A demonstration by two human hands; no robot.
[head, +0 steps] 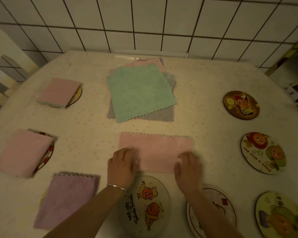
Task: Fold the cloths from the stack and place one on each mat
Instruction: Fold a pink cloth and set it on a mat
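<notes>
Both hands' fingers (127, 152) flat on pink cloth (157, 150).

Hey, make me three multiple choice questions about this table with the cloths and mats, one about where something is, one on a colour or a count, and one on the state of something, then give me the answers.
1. Where is the unfolded stack?
A. At the far middle of the table
B. On the near right mat
C. On the floor

2. What colour is the stack's top cloth?
A. Pink
B. Green
C. Purple

3. What state is the pink cloth under the hands?
A. Crumpled in a ball
B. Lying flat as a wide strip
C. Hanging off the table edge

Answers:
1 A: it lies towards the tiled wall, between the mat rows.
2 B: green lies over grey and pink layers.
3 B: left hand and right hand press its near edge flat.
</notes>
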